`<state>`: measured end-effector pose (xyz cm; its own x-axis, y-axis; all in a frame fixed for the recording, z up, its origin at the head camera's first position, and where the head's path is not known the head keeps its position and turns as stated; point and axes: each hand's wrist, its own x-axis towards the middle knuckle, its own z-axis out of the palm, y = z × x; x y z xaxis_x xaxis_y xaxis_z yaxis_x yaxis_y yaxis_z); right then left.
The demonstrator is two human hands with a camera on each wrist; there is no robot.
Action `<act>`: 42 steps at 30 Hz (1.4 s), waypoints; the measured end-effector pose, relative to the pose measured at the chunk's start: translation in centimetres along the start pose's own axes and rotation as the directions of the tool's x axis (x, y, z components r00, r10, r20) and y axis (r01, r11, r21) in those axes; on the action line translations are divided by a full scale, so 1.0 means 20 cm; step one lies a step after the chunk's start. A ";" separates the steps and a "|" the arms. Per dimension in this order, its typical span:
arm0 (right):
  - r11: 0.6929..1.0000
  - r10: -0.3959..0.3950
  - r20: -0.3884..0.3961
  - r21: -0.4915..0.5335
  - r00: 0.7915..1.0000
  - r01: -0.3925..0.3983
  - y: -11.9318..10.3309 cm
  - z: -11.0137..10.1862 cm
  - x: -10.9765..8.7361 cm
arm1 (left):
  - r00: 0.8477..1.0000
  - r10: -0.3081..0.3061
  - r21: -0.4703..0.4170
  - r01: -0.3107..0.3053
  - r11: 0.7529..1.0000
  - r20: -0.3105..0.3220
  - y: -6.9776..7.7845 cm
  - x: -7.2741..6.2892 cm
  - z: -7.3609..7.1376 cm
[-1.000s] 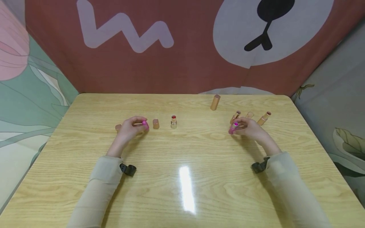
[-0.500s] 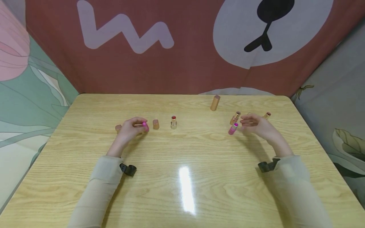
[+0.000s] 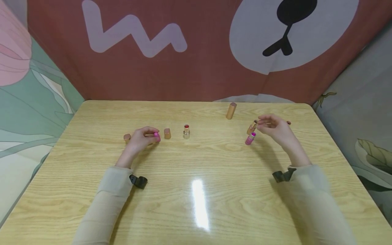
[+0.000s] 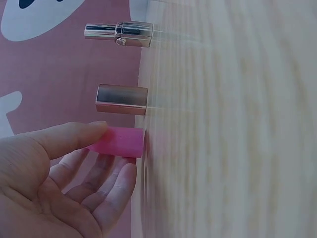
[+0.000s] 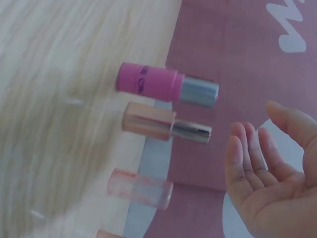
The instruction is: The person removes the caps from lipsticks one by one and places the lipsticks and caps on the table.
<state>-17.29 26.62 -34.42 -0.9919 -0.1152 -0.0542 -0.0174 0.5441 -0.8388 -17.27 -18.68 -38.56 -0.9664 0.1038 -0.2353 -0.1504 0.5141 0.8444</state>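
Observation:
In the left wrist view my left hand pinches a bright pink lipstick cap that stands on the table. Beside it are a square copper cap and an uncapped lipstick with a red tip. My right hand hovers with fingers apart and nothing between them, just right of an uncapped gold lipstick. A pink lipstick tube with a silver collar stands in front of that one. A clear pinkish tube, seen in the right wrist view, is hidden behind the hand from the head camera.
A tall copper cap stands near the back edge of the wooden table. Left of my left hand, another copper cap is partly covered. A gold tube's tip shows right of my right hand.
My right hand has let go of the pink lipstick tube, drawn away to the right, then risen toward the back beside the gold lipstick. The left hand keeps its pinch on the pink cap.

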 end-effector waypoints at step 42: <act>0.999 0.030 -0.143 0.039 0.989 -0.025 -0.18 0.26 0.35 | 1.000 0.005 -0.007 -0.005 1.000 0.013 -0.02 0.00 0.00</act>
<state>-23.44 19.52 -34.51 -0.9998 0.0217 -0.0012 0.0122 0.5137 -0.8579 -17.30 -18.94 -38.98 -0.9642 0.1174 -0.2377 -0.1474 0.5079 0.8487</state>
